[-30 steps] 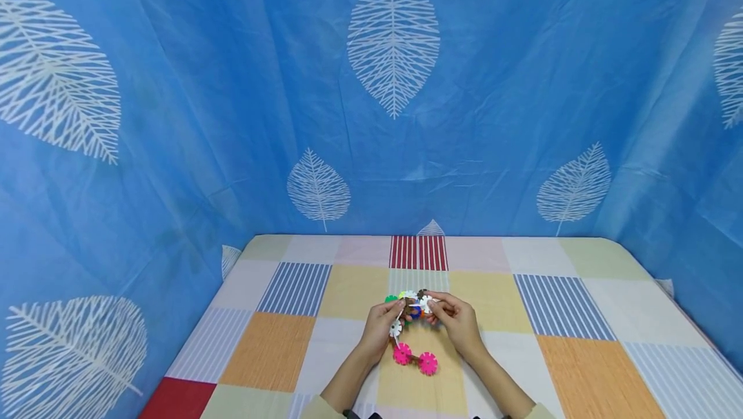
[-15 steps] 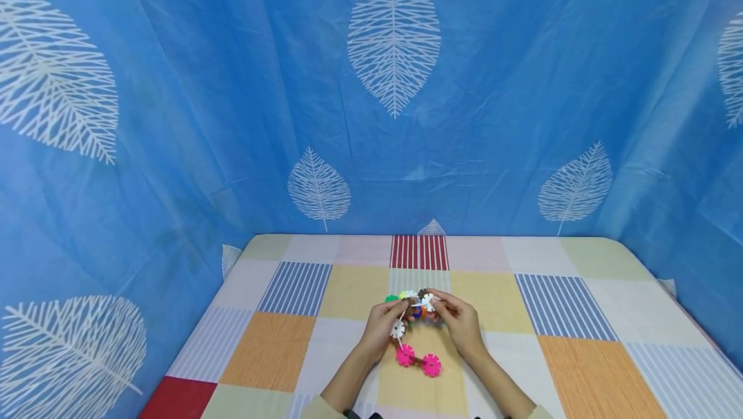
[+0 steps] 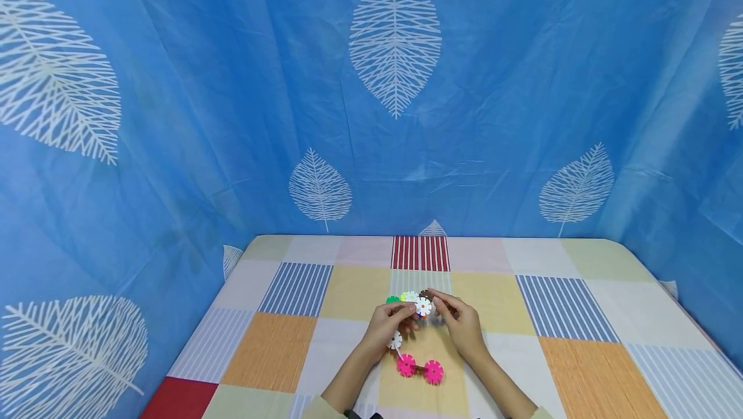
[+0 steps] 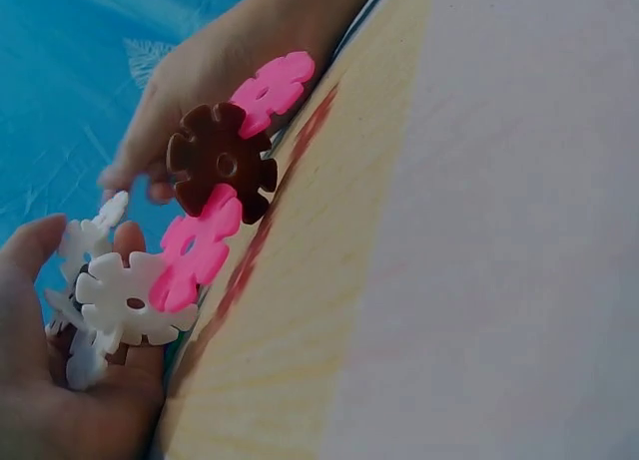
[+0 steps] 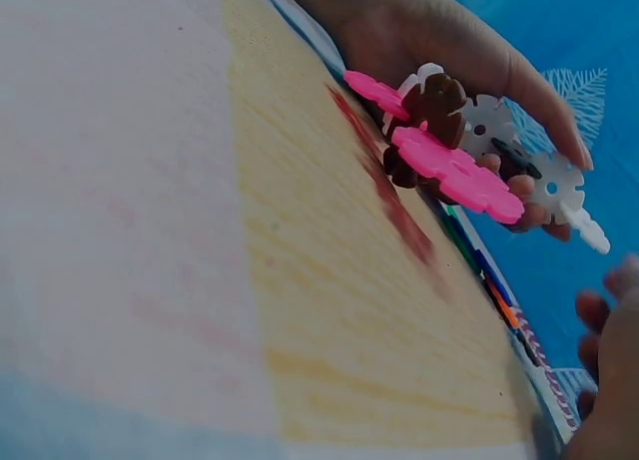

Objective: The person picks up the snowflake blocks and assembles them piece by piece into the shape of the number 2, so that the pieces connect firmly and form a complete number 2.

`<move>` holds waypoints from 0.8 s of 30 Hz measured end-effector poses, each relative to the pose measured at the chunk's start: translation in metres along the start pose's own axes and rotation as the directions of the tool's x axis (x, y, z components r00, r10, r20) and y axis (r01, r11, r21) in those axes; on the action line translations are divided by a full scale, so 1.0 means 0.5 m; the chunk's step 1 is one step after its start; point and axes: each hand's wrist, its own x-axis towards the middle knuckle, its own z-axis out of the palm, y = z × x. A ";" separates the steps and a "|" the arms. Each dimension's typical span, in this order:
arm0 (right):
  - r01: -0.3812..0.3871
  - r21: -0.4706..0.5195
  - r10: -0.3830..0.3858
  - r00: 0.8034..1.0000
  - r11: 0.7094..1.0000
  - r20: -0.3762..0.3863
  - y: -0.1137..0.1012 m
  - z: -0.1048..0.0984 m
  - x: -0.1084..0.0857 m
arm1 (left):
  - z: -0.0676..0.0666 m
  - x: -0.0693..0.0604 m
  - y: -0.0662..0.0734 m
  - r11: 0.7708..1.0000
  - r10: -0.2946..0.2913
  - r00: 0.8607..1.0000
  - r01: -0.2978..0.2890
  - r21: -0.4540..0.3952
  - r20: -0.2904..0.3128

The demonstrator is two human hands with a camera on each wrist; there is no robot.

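My left hand grips a chain of flower-shaped interlocking discs. At its upper end a white disc faces the head camera, beside my left thumb. Lower down hang another white disc and two pink discs, joined by a brown disc that shows well in the left wrist view. Several white discs sit among the left fingers, partly hidden by them. Just right of the upper white disc is my right hand, its fingers loosely bent; the right wrist view shows a gap between it and the chain's white tip.
Behind the hands lie more discs, including a green disc and a dark brown disc, partly covered. A patchwork cloth covers the table. Blue leaf-printed curtains surround its back and sides.
The right thumb and fingers have come off the upper white disc, which has turned toward the head camera and shifted left. The pink end of the chain has swung slightly down and right.
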 end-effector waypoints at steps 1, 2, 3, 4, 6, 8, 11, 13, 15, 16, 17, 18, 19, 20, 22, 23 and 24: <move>-0.005 -0.056 0.002 0.999 0.998 -0.041 0.002 0.000 0.002 | 0.000 0.000 -0.001 1.000 0.017 1.000 -0.017 -0.015 -0.008; -0.008 -0.114 -0.001 0.997 0.993 -0.073 0.004 0.000 0.004 | 0.000 0.001 -0.002 0.999 0.022 1.000 -0.023 -0.033 -0.019; -0.007 -0.165 -0.007 0.996 0.986 -0.085 0.006 0.000 0.005 | 0.000 0.001 -0.002 0.999 0.027 0.999 -0.028 -0.043 -0.028; -0.001 -0.215 -0.017 0.996 0.977 -0.084 0.009 0.001 0.007 | 0.000 0.001 -0.002 0.998 0.020 0.999 -0.023 -0.058 -0.040; 0.027 -0.286 -0.039 0.999 0.958 -0.037 0.012 0.003 0.007 | 0.000 0.002 0.000 0.997 -0.010 0.998 0.005 -0.078 -0.062; 0.068 -0.327 -0.060 0.998 0.943 0.036 0.014 0.005 0.005 | 0.001 0.002 0.004 0.992 -0.065 0.995 0.056 -0.113 -0.082; 0.143 -0.405 -0.095 0.986 0.903 0.138 0.015 0.009 -0.001 | 0.000 0.001 0.010 0.985 -0.109 0.990 0.096 -0.142 -0.089; 0.191 -0.469 -0.114 0.976 0.862 0.187 0.016 0.013 -0.002 | -0.001 0.000 0.013 0.983 -0.117 0.989 0.102 -0.154 -0.089; 0.218 -0.521 -0.116 0.968 0.826 0.221 0.015 0.017 -0.003 | -0.001 -0.002 0.016 0.982 -0.120 0.989 0.104 -0.158 -0.091; 0.221 -0.533 -0.115 0.967 0.817 0.226 0.014 0.018 -0.003 | -0.002 -0.002 0.016 0.982 -0.117 0.989 0.102 -0.161 -0.090; 0.221 -0.542 -0.113 0.968 0.811 0.226 0.014 0.019 -0.003 | -0.001 -0.002 0.017 0.981 -0.117 0.989 0.101 -0.165 -0.090; 0.222 -0.544 -0.116 0.968 0.809 0.222 0.013 0.020 -0.003 | -0.001 -0.002 0.017 0.981 -0.116 0.989 0.100 -0.168 -0.090; 0.221 -0.538 -0.120 0.969 0.813 0.217 0.013 0.020 -0.003 | -0.001 -0.002 0.017 0.981 -0.114 0.989 0.098 -0.169 -0.090; 0.221 -0.530 -0.125 0.969 0.818 0.211 0.012 0.019 -0.003 | -0.001 -0.002 0.017 0.980 -0.114 0.989 0.097 -0.173 -0.089; 0.225 -0.508 -0.145 0.970 0.831 0.194 0.010 0.017 -0.004 | 0.000 -0.001 0.015 0.979 -0.115 0.989 0.098 -0.177 -0.089; 0.230 -0.498 -0.155 0.970 0.836 0.186 0.010 0.015 -0.005 | 0.001 0.000 0.015 0.979 -0.119 0.989 0.101 -0.177 -0.089; 0.232 -0.486 -0.165 0.970 0.842 0.178 0.009 0.014 -0.005 | 0.002 0.000 0.015 0.979 -0.119 0.989 0.102 -0.175 -0.088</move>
